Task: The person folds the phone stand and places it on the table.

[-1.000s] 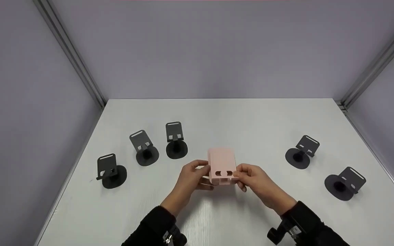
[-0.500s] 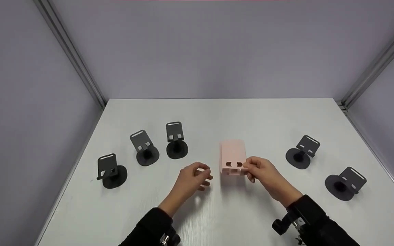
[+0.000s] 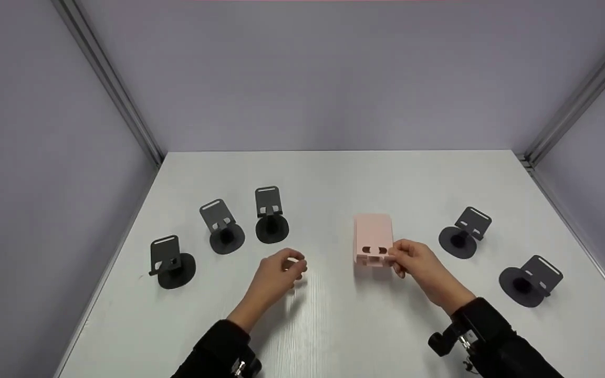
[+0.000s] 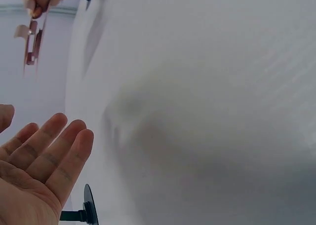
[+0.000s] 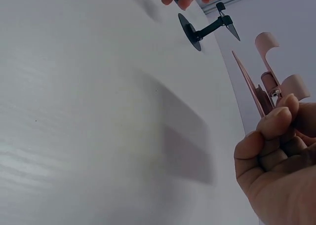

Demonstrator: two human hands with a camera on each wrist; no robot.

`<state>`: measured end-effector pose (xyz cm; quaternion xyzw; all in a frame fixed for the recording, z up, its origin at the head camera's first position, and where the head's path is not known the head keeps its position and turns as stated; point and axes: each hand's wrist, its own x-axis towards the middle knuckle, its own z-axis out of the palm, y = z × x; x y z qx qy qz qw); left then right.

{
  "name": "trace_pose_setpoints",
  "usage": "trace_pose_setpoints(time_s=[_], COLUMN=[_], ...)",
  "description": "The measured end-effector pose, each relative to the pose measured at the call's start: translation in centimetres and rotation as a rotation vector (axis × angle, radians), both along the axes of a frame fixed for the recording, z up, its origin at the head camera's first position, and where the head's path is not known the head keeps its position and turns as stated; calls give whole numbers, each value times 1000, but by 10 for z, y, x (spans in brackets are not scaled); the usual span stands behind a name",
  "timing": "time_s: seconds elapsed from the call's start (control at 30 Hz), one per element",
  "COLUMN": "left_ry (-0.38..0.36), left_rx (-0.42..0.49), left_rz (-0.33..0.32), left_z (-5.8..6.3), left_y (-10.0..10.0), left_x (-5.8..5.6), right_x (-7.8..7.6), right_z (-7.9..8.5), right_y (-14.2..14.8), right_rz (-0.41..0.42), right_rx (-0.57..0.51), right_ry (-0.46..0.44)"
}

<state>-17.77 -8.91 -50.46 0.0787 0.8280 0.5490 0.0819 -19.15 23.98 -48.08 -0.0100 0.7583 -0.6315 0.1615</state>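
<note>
My right hand (image 3: 419, 266) pinches a pink folding phone stand (image 3: 373, 229) by its near right corner, holding it over the table. In the right wrist view the stand (image 5: 264, 89) is seen edge-on, with curled lips and a hinge, and its shadow falls on the tabletop. My left hand (image 3: 276, 277) hovers left of it with nothing in the fingers, which look loosely bent from above. From the left wrist view, the fingers (image 4: 49, 153) reach out nearly straight.
Black phone stands with round bases stand on the white table (image 3: 323, 178): one at far left (image 3: 172, 262), one beside it (image 3: 222, 227), one left of centre (image 3: 270, 215), and two at right, an upper one (image 3: 465, 233) and a lower one (image 3: 531, 282). Grey walls enclose the table.
My left hand has let go of the pink phone stand and drawn back to the left. My right hand has carried the stand right and slightly away. The black stands have not moved.
</note>
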Motion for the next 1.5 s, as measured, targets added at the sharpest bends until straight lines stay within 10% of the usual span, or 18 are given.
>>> trace_pose_setpoints(time_s=[1.5], left_ry=[-38], left_rx=[-8], left_rz=[208], left_z=[-2], left_y=[-54], left_x=[-5], right_x=[26], right_z=[-32], right_y=[56], right_rz=[11], right_rx=[131], right_ry=[-113])
